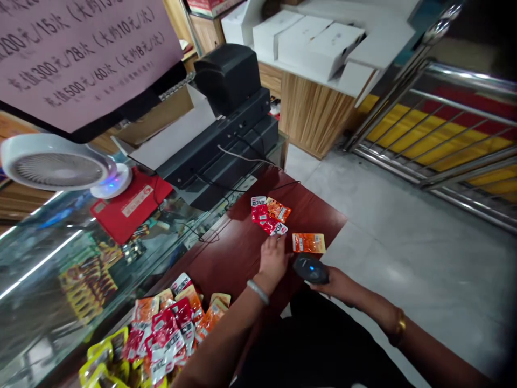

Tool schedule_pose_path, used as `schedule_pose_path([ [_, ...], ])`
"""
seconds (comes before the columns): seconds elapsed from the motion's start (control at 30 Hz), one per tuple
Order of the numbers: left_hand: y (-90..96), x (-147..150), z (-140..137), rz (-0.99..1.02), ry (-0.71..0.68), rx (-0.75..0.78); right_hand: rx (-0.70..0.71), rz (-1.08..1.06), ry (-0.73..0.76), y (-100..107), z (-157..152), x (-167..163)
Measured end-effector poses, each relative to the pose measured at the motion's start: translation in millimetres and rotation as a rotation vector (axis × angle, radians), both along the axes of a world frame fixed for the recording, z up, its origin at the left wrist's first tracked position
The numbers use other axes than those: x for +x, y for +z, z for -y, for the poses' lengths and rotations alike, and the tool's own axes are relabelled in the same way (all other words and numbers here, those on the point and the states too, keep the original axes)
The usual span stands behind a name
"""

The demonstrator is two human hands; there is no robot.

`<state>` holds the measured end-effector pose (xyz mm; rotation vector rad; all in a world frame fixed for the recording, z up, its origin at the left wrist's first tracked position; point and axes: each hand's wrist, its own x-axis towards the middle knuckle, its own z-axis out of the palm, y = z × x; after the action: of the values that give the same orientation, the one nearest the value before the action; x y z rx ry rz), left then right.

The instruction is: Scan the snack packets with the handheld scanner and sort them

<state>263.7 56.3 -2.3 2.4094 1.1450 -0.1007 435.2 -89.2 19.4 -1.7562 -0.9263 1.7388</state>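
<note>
My right hand (332,282) is wrapped around a black handheld barcode scanner (310,268) with a small blue light. The scanner's head is just below an orange snack packet (308,243) lying flat near the table's right edge. My left hand (273,257) rests on the dark red table, fingers stretched forward. Its fingertips are at the lower edge of a red and white packet (276,226); whether they press on it I cannot tell. Beside that lie another red packet (259,209) and an orange one (278,209), overlapping.
Red, orange and yellow packets (169,328) are heaped at lower left. A glass display case (48,258) adjoins the table, with a white fan (60,161), red mat (129,207) and black register equipment (230,140). Cables (250,159) trail onto the table. A metal railing (444,134) stands right.
</note>
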Motion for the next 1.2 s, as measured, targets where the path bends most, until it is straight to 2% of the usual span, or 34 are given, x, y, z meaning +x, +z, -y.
schedule_pose_path([
  [0.07,-4.7,39,-4,0.017,-0.126,-0.036,-0.077,0.08,-0.101,0,13,17],
  [0.17,-11.4,68,-1,0.019,-0.245,-0.047,-0.112,0.181,-0.223,6,23,30],
  [0.23,-15.5,72,2,0.013,-0.247,-0.04,-0.117,0.206,-0.278,10,23,33],
  [0.33,-18.2,60,8,-0.047,-0.179,-0.083,-0.123,0.214,-0.3,13,21,31],
  [0.5,-11.1,16,14,-0.123,0.022,-0.226,-0.075,0.178,-0.188,4,14,17],
  [0.7,-2.1,-41,23,-0.099,0.144,-0.238,-0.035,0.12,0.014,1,-10,-14],
  [0.83,0.1,-76,30,-0.114,0.266,-0.209,0.113,0.09,0.127,6,-33,-41],
  [0.93,2.0,-120,40,-0.164,0.352,-0.2,0.17,0.045,0.29,14,-52,-71],
  [1.03,6.0,-179,56,-0.25,0.436,-0.198,0.206,0.033,0.474,23,-68,-106],
  [1.1,10.5,-214,65,-0.27,0.438,-0.14,0.259,-0.025,0.563,27,-76,-124],
  [1.13,13.0,-226,67,-0.281,0.431,-0.052,0.246,-0.026,0.589,27,-78,-130],
  [1.2,16.7,-234,63,-0.279,0.412,0.12,0.225,-0.028,0.571,24,-80,-133],
])
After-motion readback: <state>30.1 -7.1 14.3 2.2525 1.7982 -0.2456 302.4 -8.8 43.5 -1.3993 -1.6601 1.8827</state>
